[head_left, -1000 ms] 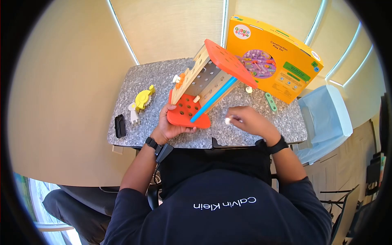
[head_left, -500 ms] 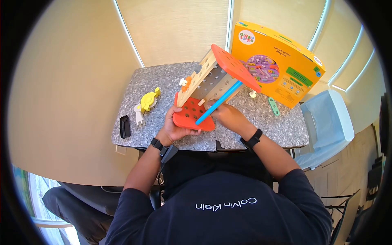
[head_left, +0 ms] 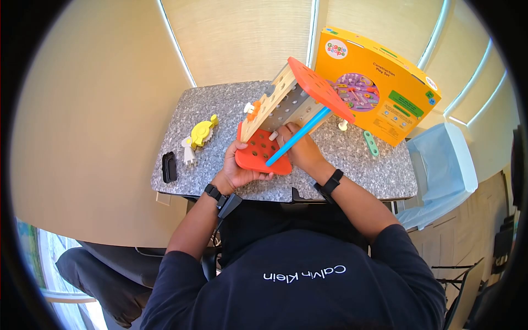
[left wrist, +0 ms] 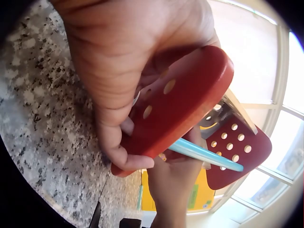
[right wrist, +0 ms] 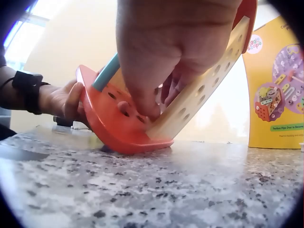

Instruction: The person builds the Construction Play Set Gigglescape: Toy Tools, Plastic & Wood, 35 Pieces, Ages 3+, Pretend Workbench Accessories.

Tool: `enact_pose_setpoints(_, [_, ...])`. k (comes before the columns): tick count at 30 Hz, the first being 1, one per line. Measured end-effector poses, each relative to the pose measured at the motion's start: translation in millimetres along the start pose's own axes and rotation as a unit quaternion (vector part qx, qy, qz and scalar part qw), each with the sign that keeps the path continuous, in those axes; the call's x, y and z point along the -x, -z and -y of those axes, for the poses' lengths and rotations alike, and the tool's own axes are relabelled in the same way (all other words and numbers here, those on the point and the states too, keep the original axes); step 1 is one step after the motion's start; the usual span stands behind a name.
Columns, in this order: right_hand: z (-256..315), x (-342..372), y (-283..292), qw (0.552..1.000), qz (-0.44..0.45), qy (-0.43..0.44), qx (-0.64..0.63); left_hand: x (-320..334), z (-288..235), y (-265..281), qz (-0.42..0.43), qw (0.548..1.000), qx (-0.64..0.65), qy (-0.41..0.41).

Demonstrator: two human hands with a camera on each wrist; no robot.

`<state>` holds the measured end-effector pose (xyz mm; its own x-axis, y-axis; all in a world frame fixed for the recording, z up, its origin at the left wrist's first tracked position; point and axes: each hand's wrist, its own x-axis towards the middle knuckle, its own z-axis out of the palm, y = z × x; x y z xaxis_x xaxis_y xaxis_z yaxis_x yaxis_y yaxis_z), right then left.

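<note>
My left hand (head_left: 237,168) grips the near red end panel (head_left: 254,159) of a toy toolbox, thumb on the holed inner face and fingers underneath. The toolbox is tilted, with wooden holed sides (right wrist: 202,92), a far red panel (head_left: 319,88) and a blue rod (head_left: 297,137) as handle. My right hand (head_left: 302,151) reaches inside past the rod, fingers curled low by the wooden side and near panel. A small white piece is pinched there, mostly hidden by the fingers. A beige peg (head_left: 273,136) sticks up close to them. An orange piece (head_left: 253,111) with a white bolt (head_left: 248,108) sits on the outer side.
A yellow toy saw (head_left: 202,132) with a pale grey part (head_left: 188,152) and a black tray (head_left: 169,167) lie at left on the speckled table (head_left: 352,176). At right are a white bolt (head_left: 343,125), a green holed strip (head_left: 370,143), an upright yellow box (head_left: 393,82) and a lined bin (head_left: 445,159).
My right hand has moved left from over the table, carrying the small white piece into the toolbox under the blue rod. My left hand keeps its hold on the red panel.
</note>
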<state>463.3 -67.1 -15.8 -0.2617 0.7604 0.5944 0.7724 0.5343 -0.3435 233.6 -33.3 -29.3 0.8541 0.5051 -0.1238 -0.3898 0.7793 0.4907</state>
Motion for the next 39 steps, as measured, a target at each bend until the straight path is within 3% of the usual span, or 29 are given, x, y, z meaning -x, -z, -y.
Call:
enact_pose_setpoints(8, [-21, -24, -15, 0.997, 0.063, 0.012, -0.039, -2, -2, 5, 0.015, 1.0, 0.008, 0.013])
enact_pose_setpoints(12, [-36, -32, -20, 0.992, 0.103, -0.022, -0.064, -1, 1, 2, 0.009, 1.0, 0.006, 0.001])
enact_pose_setpoints(14, [-42, -34, -24, 0.995, 0.092, 0.034, -0.016, -2, 2, 6, 0.03, 0.999, 0.016, 0.01])
enact_pose_setpoints(18, [-42, -34, -20, 0.99, 0.121, 0.064, -0.018, -2, 1, 6, 0.045, 0.999, 0.019, 0.009])
enact_pose_setpoints(21, [-34, -36, -18, 0.991, 0.122, -0.033, -0.036, -2, 1, 10, 0.034, 0.999, 0.021, 0.012])
enact_pose_setpoints(22, [-33, -37, -16, 0.992, 0.121, -0.03, -0.036, -2, 1, 10, 0.038, 0.999, 0.023, 0.014])
enact_pose_setpoints(26, [-29, -34, -15, 0.991, 0.124, -0.005, 0.048, -3, 2, 9, 0.035, 0.999, 0.017, 0.014])
enact_pose_setpoints(28, [-22, -32, -15, 0.985, 0.085, 0.02, 0.146, -3, 3, 10, 0.039, 0.999, 0.021, 0.012])
enact_pose_setpoints(32, [-6, -30, 3, 0.972, 0.118, 0.028, 0.199, -2, 3, 12, 0.021, 1.0, 0.021, 0.006])
enact_pose_setpoints(39, [-13, -21, -1, 0.956, 0.072, 0.064, 0.278, -2, 7, 11, 0.005, 1.0, 0.008, -0.003])
